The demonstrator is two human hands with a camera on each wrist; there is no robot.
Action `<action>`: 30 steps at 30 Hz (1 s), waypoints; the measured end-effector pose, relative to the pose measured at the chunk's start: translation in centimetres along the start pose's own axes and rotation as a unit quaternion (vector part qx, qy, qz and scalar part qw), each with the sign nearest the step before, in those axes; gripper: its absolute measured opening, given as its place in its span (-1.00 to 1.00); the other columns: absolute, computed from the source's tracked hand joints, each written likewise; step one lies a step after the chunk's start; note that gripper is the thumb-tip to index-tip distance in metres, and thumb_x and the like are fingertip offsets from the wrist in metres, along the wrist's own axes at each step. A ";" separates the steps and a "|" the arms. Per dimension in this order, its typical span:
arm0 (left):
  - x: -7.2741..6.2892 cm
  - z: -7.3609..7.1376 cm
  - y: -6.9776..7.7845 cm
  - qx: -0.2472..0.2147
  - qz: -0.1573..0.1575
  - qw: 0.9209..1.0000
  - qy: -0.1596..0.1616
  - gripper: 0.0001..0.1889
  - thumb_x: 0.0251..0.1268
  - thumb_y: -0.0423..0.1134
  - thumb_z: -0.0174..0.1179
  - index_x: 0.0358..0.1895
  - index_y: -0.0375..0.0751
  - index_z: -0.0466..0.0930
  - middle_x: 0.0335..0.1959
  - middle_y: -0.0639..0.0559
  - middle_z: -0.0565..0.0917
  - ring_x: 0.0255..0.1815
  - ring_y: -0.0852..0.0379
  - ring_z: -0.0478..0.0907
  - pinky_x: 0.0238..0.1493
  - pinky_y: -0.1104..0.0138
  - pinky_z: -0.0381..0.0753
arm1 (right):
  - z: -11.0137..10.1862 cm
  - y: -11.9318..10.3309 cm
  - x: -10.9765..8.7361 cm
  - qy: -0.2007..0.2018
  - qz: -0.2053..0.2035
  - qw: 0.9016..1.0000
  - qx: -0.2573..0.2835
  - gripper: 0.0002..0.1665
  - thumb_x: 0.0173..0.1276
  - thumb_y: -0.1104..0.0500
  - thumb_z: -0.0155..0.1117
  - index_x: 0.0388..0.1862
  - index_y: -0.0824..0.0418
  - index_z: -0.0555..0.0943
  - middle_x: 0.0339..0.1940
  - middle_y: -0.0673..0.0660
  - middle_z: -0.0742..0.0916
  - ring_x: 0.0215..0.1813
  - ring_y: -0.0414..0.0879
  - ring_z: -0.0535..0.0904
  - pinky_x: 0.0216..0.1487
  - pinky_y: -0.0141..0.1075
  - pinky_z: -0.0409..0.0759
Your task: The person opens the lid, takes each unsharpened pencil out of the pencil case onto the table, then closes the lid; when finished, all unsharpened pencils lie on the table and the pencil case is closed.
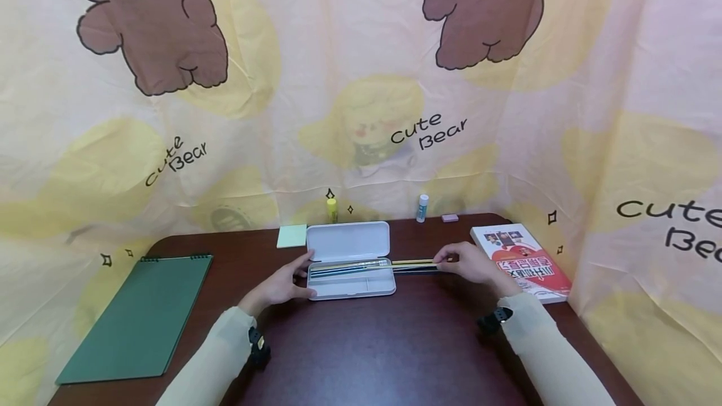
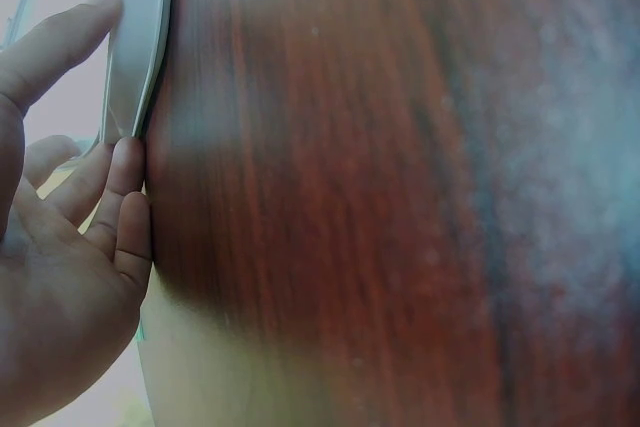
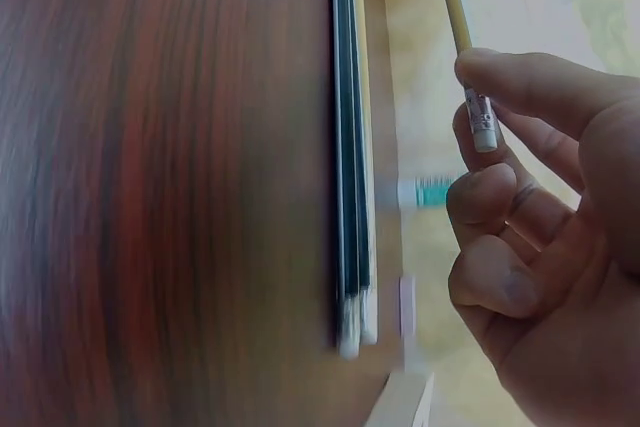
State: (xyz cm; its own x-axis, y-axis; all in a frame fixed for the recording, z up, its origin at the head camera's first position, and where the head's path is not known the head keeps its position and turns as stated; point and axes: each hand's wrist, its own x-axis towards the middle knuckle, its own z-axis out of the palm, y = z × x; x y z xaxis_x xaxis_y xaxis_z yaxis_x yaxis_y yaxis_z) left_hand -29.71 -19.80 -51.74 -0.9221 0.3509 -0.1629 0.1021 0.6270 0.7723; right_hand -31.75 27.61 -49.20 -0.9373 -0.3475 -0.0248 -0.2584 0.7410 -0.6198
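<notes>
An open pale pencil case [image 1: 338, 291] lies on the table, its lid [image 1: 348, 242] tipped back, with several pencils [image 1: 333, 272] in its tray. My left hand [image 1: 284, 282] holds the case by its left end; in the left wrist view the thumb [image 2: 75, 32] presses the side and the other fingers touch the end. Between thumb and index finger, my right hand [image 1: 469, 263] pinches a yellow pencil [image 3: 453, 2] near its white eraser end. The pencil points left toward the case. Below it, dark pencils [image 3: 347, 167] and a yellow one lie on the table.
A green spiral pad [image 1: 138, 318] lies at the left, a red and white book [image 1: 527, 262] at the right. Along the back are sticky notes [image 1: 291, 236], a yellow bottle-like item [image 1: 332, 210], a glue stick [image 1: 422, 208] and a pink eraser [image 1: 449, 218]. A bear-print curtain [image 1: 316, 136] surrounds the table.
</notes>
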 end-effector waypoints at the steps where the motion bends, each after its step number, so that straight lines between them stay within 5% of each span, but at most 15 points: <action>1: 0.0 0.0 0.0 -0.001 0.000 1.000 0.000 0.05 0.07 -0.08 0.52 0.60 0.16 0.04 0.41 -0.06 0.41 0.28 -0.06 0.43 0.35 -0.07 0.37 | -0.2 0.3 -0.2 0.001 0.000 1.000 0.000 -0.88 0.36 0.10 0.38 -0.15 0.01 0.76 -0.27 -0.08 0.76 -0.20 -0.08 0.54 -0.09 -0.20 0.46; 18: 0.1 0.0 -0.1 0.005 0.007 1.000 0.002 0.06 0.06 -0.09 0.52 0.61 0.13 0.03 0.42 -0.07 0.41 0.28 -0.07 0.44 0.34 -0.05 0.38 | -2.3 3.6 -3.0 -0.009 0.043 0.999 0.000 -0.86 0.37 0.10 0.35 -0.14 0.04 0.75 -0.17 -0.02 0.78 -0.10 -0.06 0.53 -0.05 -0.19 0.41; 30: 0.0 0.1 0.0 -0.003 -0.001 1.000 0.005 0.05 0.06 -0.09 0.52 0.60 0.16 0.04 0.40 -0.06 0.41 0.27 -0.04 0.42 0.34 -0.07 0.37 | -2.0 4.1 -2.9 -0.019 0.061 0.998 -0.015 -0.89 0.35 0.14 0.36 -0.19 0.06 0.76 -0.17 0.02 0.77 -0.17 -0.09 0.51 -0.10 -0.22 0.39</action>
State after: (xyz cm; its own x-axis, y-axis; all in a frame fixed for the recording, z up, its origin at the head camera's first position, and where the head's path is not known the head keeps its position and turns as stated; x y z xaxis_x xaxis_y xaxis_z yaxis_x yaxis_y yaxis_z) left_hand -29.73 -19.74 -51.81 -0.9261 0.3425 -0.1584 0.0978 0.6234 0.7758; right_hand -30.56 32.83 -50.11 -0.9529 -0.2747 -0.1283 -0.1502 0.7954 -0.5872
